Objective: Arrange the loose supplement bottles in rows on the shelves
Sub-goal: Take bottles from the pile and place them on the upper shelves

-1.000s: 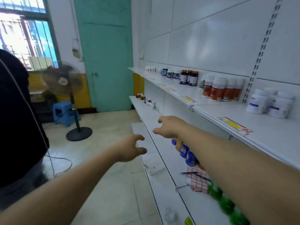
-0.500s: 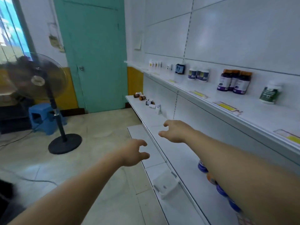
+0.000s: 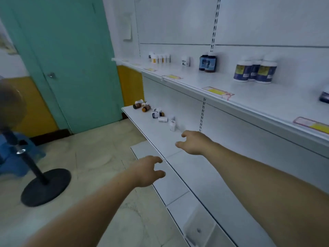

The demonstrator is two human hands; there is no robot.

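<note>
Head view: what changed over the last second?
The person moved forward toward the teal door. The small loose bottles scattered on the white middle shelf are now nearer, just beyond the right hand. Nothing taken or released. Right hand and left hand stay outstretched, open, empty; bottles unmoved.

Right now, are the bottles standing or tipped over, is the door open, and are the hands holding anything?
left hand, open, holding nothing.
right hand, open, holding nothing, over the middle shelf.
loose bottles, mostly tipped on their sides, scattered.
white bottle, upright beside them.
navy bottles, upright, bunched together.
dark bottles, upright.
door, shut.
fan, too blurred to tell if spinning.
</note>
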